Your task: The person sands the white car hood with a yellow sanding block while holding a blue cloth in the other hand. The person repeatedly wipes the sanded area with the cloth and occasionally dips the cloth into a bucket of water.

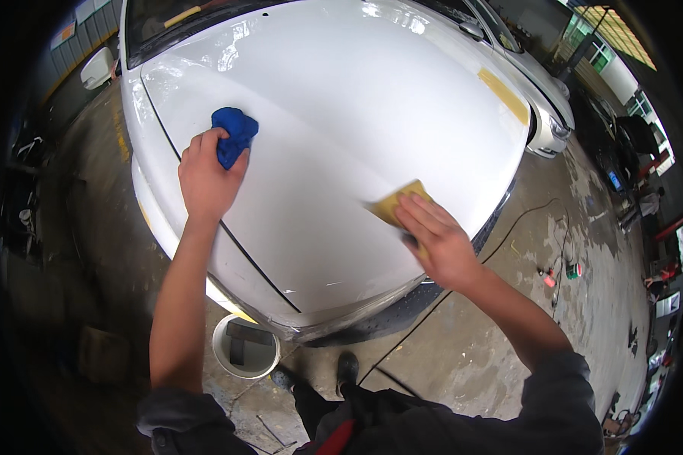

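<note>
L hand (210,176) clamped fingers on crumpled blue cloth (237,133), R hand (442,241) on flat tan pad (389,206) over glossy white car hood (311,167), rubbing prob. underway, amt left unclear.

Bright glare on the white hood (334,144), blur at the yellow pad (388,206), dark rounded edges

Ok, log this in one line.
left hand: grips blue cloth | right hand: holds yellow pad, blurred | both: over hood | bucket: on floor
</note>
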The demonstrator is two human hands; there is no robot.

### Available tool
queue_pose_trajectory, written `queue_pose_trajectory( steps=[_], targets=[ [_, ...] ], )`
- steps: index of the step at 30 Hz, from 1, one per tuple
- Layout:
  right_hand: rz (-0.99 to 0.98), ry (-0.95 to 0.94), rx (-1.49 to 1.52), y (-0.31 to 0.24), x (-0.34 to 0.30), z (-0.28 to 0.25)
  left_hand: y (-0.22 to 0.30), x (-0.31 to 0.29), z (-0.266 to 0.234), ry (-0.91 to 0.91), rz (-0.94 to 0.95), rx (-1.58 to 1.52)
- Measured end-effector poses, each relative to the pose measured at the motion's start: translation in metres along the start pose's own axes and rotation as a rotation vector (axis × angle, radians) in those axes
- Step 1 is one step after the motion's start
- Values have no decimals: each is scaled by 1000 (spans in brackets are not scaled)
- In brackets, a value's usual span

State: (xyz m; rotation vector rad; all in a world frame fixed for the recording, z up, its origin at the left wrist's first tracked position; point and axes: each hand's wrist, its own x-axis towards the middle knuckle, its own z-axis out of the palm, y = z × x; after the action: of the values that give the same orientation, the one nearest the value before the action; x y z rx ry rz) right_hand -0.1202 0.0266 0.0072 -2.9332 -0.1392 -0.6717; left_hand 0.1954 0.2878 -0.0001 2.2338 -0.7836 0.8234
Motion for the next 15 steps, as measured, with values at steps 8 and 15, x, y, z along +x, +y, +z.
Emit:
queue_pose_trajectory(
  steps=[8, 15],
  targets=[
    [-4, 14, 66, 31, 71, 27, 18, 7, 15, -13, 18, -43],
    [3, -110, -121, 12, -7, -6, 8, 3, 5, -29, -39, 43]
  ],
)
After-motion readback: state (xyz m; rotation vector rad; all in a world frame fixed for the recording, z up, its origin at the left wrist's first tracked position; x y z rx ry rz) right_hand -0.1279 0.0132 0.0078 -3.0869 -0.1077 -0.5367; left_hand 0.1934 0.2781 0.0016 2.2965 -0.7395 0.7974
